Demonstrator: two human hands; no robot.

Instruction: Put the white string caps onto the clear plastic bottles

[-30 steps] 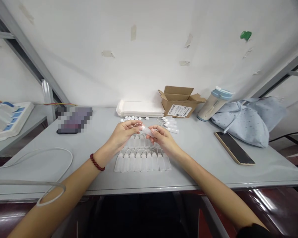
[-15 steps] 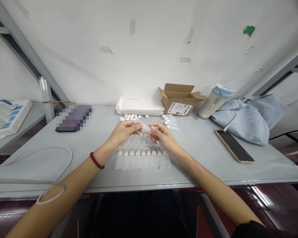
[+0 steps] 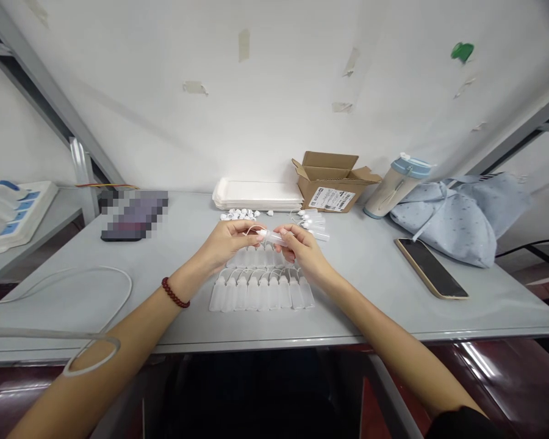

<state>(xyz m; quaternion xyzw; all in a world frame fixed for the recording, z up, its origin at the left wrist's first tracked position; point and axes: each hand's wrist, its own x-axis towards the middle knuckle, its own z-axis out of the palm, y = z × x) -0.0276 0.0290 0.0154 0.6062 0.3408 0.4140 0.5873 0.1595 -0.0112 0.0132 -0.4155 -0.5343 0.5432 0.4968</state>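
My right hand (image 3: pixel 301 245) is closed around the body of a small translucent plastic bottle (image 3: pixel 273 237) that lies sideways above the table. At the bottle's neck, my left hand (image 3: pixel 231 242) pinches the white cap (image 3: pixel 261 233), from which a thin white cord loops up. I cannot tell how tightly the cap sits. Below both hands, a front row of bottles (image 3: pixel 260 294) with cords at their necks lies side by side; my hands partly hide a second row (image 3: pixel 242 259). Loose white caps (image 3: pixel 240 214) are heaped behind my left hand, and several capped bottles (image 3: pixel 313 219) lie behind my right.
White flat trays (image 3: pixel 258 194) are stacked at the back beside an open cardboard box (image 3: pixel 332 189). To the right are a tumbler (image 3: pixel 396 186), a pale blue cloth bag (image 3: pixel 448 222) and a phone (image 3: pixel 430 268). A dark, blurred-out device (image 3: pixel 135 216) lies left; a white cable (image 3: pixel 123 299) loops near my left arm.
My left fingertips have shifted on the bottle's neck, so the white cap and cord loop show more clearly. The bottle is turned a little flatter. The rows on the table look the same.
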